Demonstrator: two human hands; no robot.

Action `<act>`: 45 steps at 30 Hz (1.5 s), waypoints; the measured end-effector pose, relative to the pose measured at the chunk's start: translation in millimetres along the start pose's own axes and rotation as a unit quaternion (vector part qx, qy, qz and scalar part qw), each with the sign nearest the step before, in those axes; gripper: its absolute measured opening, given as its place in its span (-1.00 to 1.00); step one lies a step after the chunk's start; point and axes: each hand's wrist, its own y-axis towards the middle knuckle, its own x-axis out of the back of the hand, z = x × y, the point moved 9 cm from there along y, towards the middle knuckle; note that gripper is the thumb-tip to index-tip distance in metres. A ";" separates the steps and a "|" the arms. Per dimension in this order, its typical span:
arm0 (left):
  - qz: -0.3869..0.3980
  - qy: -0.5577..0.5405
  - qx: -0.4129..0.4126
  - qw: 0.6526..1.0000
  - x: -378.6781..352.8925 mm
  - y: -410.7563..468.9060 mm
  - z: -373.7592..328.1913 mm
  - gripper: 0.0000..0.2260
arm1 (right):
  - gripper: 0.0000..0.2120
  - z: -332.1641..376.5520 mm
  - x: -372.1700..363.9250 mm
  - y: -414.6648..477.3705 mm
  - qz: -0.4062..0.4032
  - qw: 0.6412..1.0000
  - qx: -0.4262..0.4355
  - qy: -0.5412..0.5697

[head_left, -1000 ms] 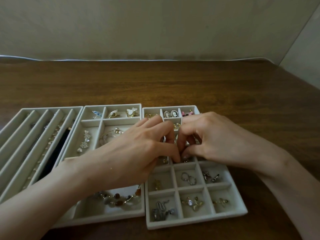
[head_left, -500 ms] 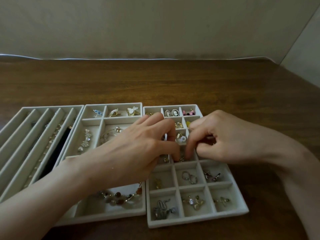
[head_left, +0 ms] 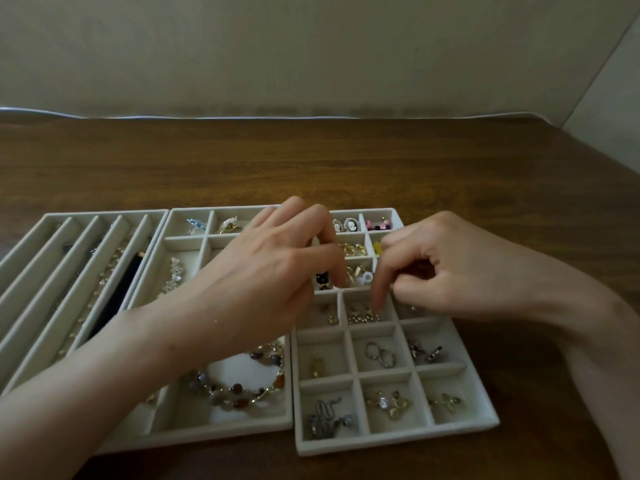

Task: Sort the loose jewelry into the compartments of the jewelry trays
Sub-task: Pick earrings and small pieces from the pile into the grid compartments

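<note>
Three pale velvet trays lie side by side on the wooden table: a long-slot tray [head_left: 20,251], a middle tray [head_left: 207,434] with large compartments, and a small-grid tray [head_left: 398,441]. My left hand [head_left: 273,271] hovers over the grid tray's upper left, fingers curled downward near a gold and white earring [head_left: 362,275]. My right hand [head_left: 457,271] is beside it, its index finger pointing down into a compartment of small gold pieces [head_left: 362,317]. Whether either hand pinches anything is hidden by the fingers.
A beaded bracelet [head_left: 239,393] lies in the middle tray's near compartment. Silver hoops [head_left: 379,355], a snake piece [head_left: 325,415] and cameo earrings [head_left: 346,225] sit in grid cells. Chains and a dark strap [head_left: 117,296] fill the long slots. Bare table stretches behind and to the right.
My hands, pinched together over the grid tray a second ago, have drawn apart. The right hand shifted right and its index finger now points down into a cell; the left fingers rose slightly.
</note>
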 end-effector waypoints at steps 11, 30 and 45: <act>0.032 0.011 -0.005 0.999 -1.6 -1.4 7.3 -0.84 | -0.79 7.0 7.2 3.7 -0.073 0.995 0.050 0.035; 0.027 0.071 -0.067 0.995 -5.1 1.7 -6.6 -0.91 | -0.78 9.3 1.4 7.2 -0.060 0.993 0.080 0.068; 0.063 -0.127 0.139 0.980 12.5 -4.8 40.2 -0.92 | -0.88 45.8 -19.0 17.2 -0.005 0.975 0.047 -0.218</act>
